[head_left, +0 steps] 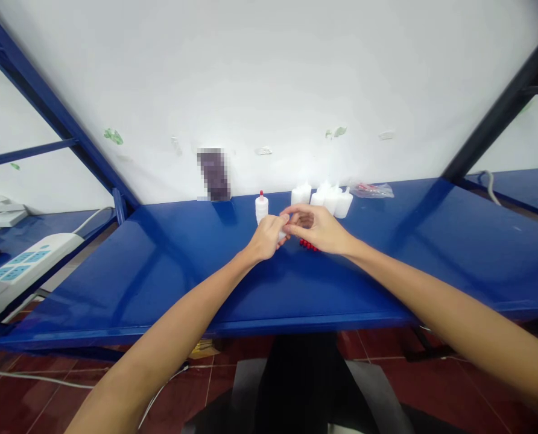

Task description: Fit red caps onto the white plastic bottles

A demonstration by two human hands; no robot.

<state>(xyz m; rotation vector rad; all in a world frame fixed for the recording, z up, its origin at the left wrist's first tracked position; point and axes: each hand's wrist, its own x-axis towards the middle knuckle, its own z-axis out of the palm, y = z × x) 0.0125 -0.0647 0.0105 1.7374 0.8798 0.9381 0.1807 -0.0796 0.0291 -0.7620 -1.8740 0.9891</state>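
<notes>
My left hand (267, 237) is closed round a small white plastic bottle (281, 235), most of it hidden by the fingers. Against its top, my right hand (316, 226) brings thumb and fingertips together in a pinch; what lies between them is hidden. Small red caps (309, 245) lie on the blue table just under my right hand. Behind my left hand stands a white bottle with a red cap (262, 205). Several white bottles with bare nozzles (301, 194) stand beyond my right hand, near the wall.
The blue table (183, 283) runs along a white wall. A clear plastic bag with red bits inside (372, 190) lies at the back right. A blurred-out dark rectangle (217, 175) leans against the wall. At left is a white power strip (29, 265); blue posts flank the table.
</notes>
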